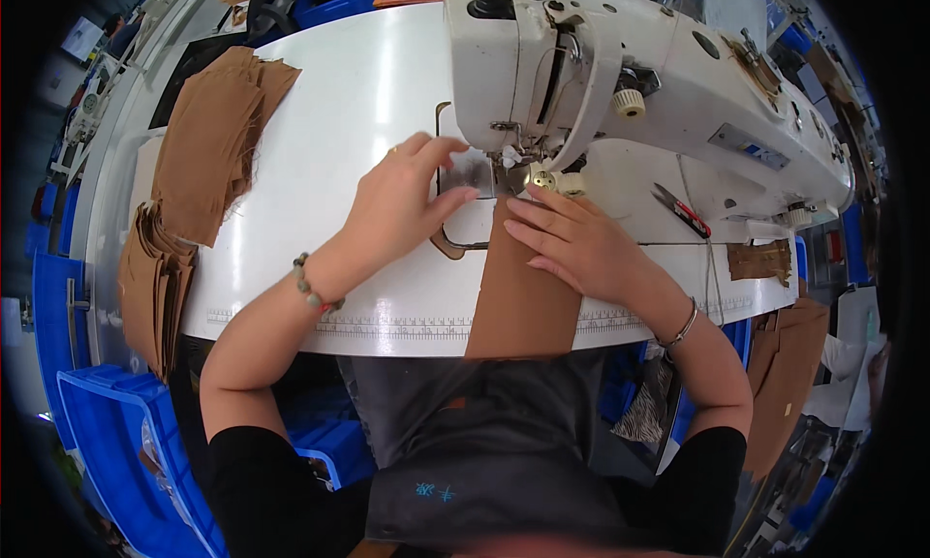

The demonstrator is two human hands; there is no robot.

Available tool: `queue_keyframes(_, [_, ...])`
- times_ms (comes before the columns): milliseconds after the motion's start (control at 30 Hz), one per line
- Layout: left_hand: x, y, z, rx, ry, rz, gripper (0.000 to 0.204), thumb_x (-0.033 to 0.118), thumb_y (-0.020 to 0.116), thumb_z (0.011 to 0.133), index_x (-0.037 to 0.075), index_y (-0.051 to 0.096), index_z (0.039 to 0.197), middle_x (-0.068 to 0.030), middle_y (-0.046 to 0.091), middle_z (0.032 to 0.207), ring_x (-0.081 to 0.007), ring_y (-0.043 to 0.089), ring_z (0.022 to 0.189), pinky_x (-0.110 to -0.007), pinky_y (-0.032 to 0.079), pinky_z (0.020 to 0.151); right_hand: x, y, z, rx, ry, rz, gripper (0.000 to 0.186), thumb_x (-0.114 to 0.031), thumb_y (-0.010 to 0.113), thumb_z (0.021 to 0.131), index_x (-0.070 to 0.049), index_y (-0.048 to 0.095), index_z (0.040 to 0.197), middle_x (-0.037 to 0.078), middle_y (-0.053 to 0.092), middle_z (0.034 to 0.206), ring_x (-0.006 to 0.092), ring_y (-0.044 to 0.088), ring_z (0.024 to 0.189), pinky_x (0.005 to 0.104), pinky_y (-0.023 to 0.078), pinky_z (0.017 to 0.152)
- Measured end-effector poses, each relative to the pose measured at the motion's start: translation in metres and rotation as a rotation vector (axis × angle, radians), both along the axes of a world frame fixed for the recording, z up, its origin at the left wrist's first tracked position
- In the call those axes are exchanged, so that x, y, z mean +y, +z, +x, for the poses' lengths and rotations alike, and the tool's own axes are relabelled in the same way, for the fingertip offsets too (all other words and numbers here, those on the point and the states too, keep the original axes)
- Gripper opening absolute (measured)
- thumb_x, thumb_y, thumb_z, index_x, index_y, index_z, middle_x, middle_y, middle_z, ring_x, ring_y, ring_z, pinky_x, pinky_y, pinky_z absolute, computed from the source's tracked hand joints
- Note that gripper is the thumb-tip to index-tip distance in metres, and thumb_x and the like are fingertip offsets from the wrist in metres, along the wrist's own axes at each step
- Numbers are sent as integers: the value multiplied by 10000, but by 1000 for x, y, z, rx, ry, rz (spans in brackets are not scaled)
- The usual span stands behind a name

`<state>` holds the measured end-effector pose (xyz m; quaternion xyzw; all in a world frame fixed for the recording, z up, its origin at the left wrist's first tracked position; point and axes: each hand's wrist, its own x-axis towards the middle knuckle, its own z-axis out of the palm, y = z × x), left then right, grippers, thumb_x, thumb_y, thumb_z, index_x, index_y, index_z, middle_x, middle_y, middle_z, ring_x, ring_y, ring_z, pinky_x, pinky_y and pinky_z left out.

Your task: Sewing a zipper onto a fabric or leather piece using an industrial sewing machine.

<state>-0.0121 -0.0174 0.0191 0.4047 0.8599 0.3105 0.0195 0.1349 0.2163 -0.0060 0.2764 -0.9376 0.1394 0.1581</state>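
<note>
Two flat hands press down in the head view: the left hand (397, 201) open beside the needle plate, the right hand (572, 240) spread on the brown fabric piece (518, 301) under the sewing machine (620, 83), stitching seemingly just begun, stacked brown pieces (208, 141) waiting on the table (349, 122).

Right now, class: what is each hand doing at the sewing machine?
Left hand: open, fingers flat beside the needle plate, gripping nothing.
Right hand: open, palm down, pressing on the brown fabric piece.
</note>
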Motion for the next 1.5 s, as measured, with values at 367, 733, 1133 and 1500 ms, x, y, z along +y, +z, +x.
queue_keyframes(367, [-16,21,-47,73,-15,-458,147,164,782,869,44,702,901,-112,686,927,-304,676,878,-430,535,786,6,4,-28,74,39,-20,411,-273,753,892,-58,694,1237,95,711,1224,311,658,969,405,558,878])
queue_keyframes(733, [-11,-11,53,323,-253,-162,501,166,760,895,30,641,1362,-124,592,1422,-327,531,1342,-452,465,1010,-27,-6,-11,99,-172,-23,429,-189,673,889,69,667,1232,115,698,1175,290,656,976,395,538,869])
queue_keyframes(1133, [-31,22,38,-1338,190,619,621,85,580,1022,-60,334,1574,-140,455,1569,-219,579,1294,-334,462,1029,-27,-8,-13,123,-145,21,454,-88,629,808,78,677,1227,118,686,1065,256,615,846,380,534,791])
queue_keyframes(1500, [-14,8,22,-1151,-150,22,354,-45,506,984,-2,638,1309,-14,618,1124,-48,499,740,-217,431,635,-27,-11,-15,198,-132,32,331,-112,653,811,43,700,1100,183,716,1216,225,677,882,355,563,790])
